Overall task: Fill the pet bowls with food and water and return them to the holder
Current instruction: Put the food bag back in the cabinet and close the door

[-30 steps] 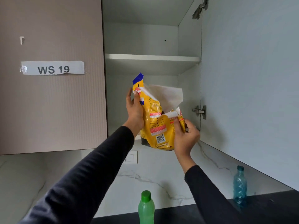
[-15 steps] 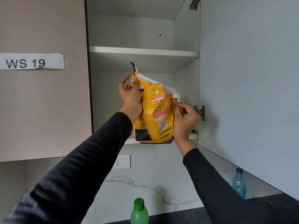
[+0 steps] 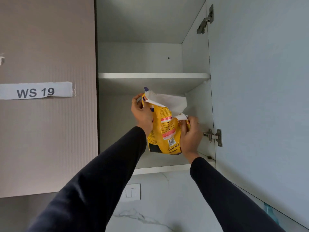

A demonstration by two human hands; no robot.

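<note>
Open cupboard door [image 3: 259, 97] on the right, shelf [image 3: 153, 75] overhead — left hand [image 3: 142, 114] and right hand [image 3: 190, 133] both clutching the torn-open yellow food bag [image 3: 164, 131] inside the cupboard.

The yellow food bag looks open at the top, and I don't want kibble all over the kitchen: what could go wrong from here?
1. The yellow food bag has a torn, open white top and is held tilted at the lower cabinet shelf; tipping it further could spill food.
2. The left hand and right hand pinch only its sides, so the soft bag could sag or slip.
3. It may topple if set down leaning.
</note>
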